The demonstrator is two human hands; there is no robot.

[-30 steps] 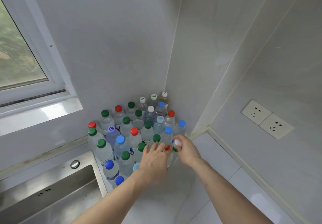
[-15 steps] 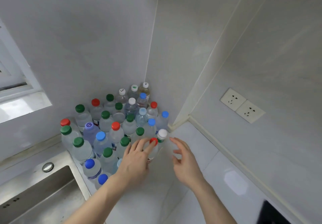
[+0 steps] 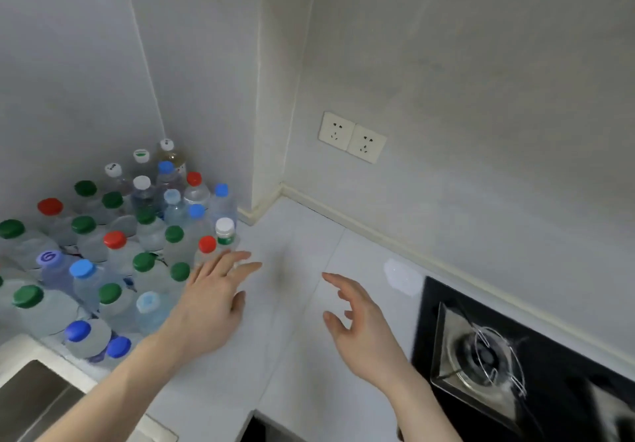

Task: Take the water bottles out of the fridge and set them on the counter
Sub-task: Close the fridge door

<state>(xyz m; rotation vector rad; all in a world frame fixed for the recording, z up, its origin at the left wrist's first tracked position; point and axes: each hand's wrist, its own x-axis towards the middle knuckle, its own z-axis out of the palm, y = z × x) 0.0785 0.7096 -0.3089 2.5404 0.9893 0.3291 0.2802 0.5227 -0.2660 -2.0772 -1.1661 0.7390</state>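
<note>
Water bottles (image 3: pixel 113 256) stand clustered upright in the desk's (image 3: pixel 309 355) left corner. Left hand (image 3: pixel 209 304) hovers beside them, fingers (image 3: pixel 240 263) straight and spread, holding nothing. Right hand (image 3: pixel 364 331) hovers apart, fingers loosely open.

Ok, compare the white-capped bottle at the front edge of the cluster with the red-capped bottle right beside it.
The white-capped bottle has a white cap above a green neck band; the red-capped bottle has a red cap and no such band showing. The white-capped bottle stands at the cluster's right edge beside bare counter; the red-capped bottle stands nearer the left hand, whose fingers partly hide its body. Both are clear, upright, capped, and held by neither hand.
</note>
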